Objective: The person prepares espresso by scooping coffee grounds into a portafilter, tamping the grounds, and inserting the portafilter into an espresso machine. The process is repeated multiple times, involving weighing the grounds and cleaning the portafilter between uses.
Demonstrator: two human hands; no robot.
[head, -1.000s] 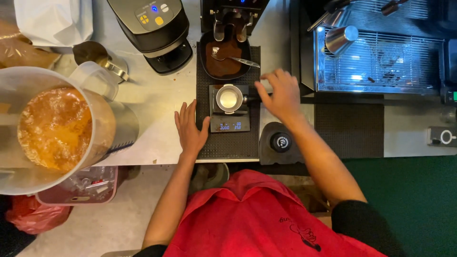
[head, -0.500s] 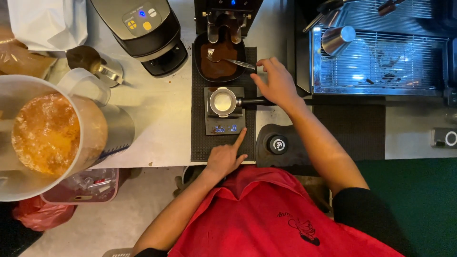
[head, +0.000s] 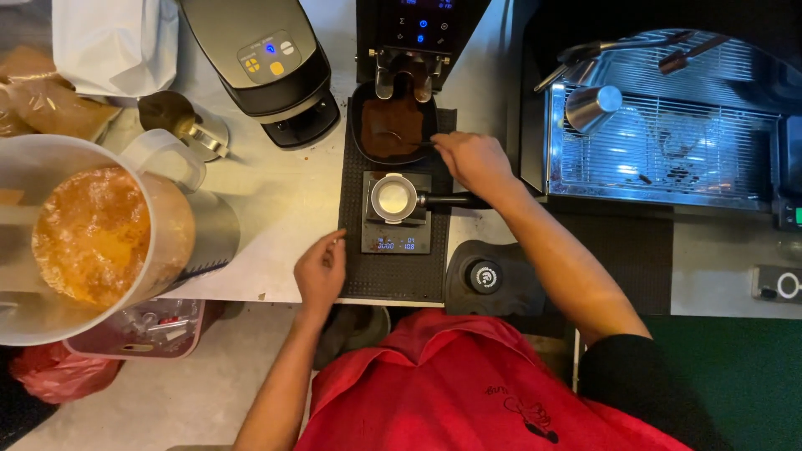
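While our right hand (head: 474, 160) closes its grip on a spoon handle (head: 424, 144) over the tray of ground coffee (head: 391, 127) at upper centre, the portafilter (head: 395, 198) sits on the digital scale (head: 396, 235) just below. Our left hand (head: 320, 271) rests released on the black mat (head: 355, 280) at the table's edge. Done well, we judge, small level scoops go straight down into the basket, eyes on the readout.
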